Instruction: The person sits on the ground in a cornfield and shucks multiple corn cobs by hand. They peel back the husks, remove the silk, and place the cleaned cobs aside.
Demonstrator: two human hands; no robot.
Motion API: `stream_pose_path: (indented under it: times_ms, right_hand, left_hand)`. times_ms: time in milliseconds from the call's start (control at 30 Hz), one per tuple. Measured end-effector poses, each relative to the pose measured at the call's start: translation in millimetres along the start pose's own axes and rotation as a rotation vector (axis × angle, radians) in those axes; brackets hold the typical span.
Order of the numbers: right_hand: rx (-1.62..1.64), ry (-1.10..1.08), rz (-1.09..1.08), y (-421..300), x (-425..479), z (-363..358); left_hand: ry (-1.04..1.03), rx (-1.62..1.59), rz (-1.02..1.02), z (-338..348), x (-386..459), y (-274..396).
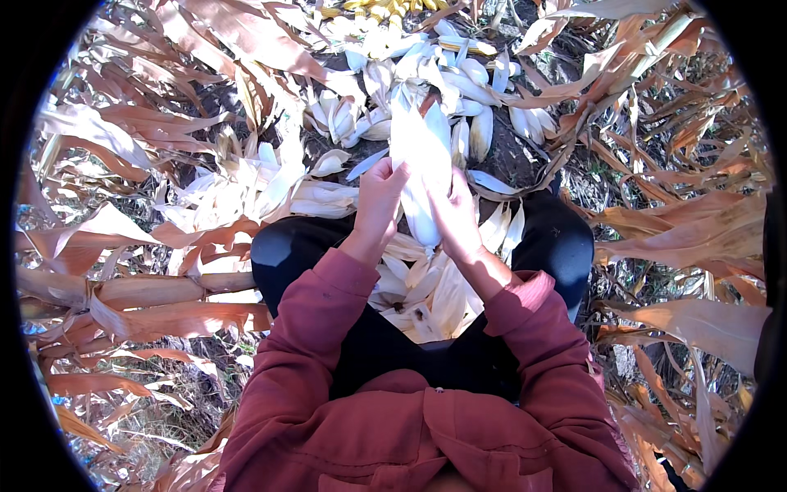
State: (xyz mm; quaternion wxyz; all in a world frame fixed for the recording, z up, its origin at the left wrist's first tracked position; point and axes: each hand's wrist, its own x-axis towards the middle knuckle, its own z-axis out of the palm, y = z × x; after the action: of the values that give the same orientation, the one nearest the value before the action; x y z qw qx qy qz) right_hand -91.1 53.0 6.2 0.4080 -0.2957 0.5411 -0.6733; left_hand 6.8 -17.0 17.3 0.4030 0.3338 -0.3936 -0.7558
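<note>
Between my hands is an ear of corn in its pale husk [420, 144], its tip pointing away from me and its stub end toward my lap. Strong sunlight washes out its surface. My left hand [382, 195] pinches the husk's left edge between thumb and fingers. On the other side my right hand [455, 215] grips the ear along its lower right, the fingers partly hidden behind it. Loose stripped husks [430, 289] lie on the ground between my legs. Past the held ear spreads a heap of corn ears in husks [473, 80].
Bare yellow corn cobs [393, 7] lie at the far edge, and a partly husked ear [467, 45] rests on the heap. A husk pile [227, 190] sits by my left knee. A thick dry corn stalk [147, 289] reaches in from the left; dry leaves [688, 234] crowd the right.
</note>
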Motion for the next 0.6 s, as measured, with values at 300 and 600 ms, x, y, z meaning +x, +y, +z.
stream_pose_path:
  times_ms: [300,600]
  right_hand:
    - [0.116,0.004,0.070,4.8,-0.1,1.2]
    - [0.438,0.019,0.188,-3.5,4.8,0.7]
  left_hand:
    - [0.005,-0.064,-0.018,0.3,-0.7,2.0]
    - [-0.064,-0.166,0.139,8.8,-6.1,15.7]
